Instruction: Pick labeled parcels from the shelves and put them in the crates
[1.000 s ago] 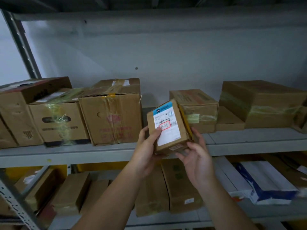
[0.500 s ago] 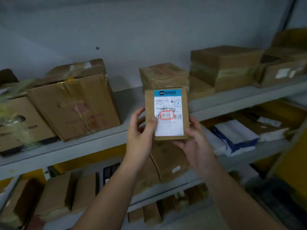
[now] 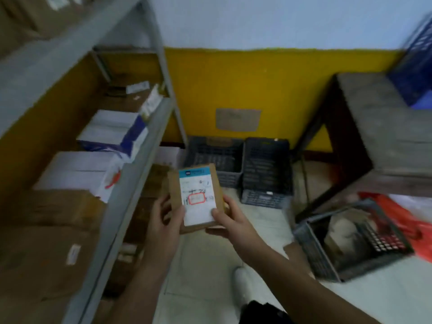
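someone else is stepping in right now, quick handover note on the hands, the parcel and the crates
Left hand and right hand: both grip the labeled parcel, label up.
Shelves on the left hold more boxes.
Two dark crates stand by the yellow wall; a third crate sits right, holding something pale.
Done: parcel picked.
Left: drop it into a crate, then fetch more.

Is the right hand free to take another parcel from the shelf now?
Probably not. The right hand and the left hand both hold the labeled parcel, and the shelf lies on the left side, beyond the left hand.
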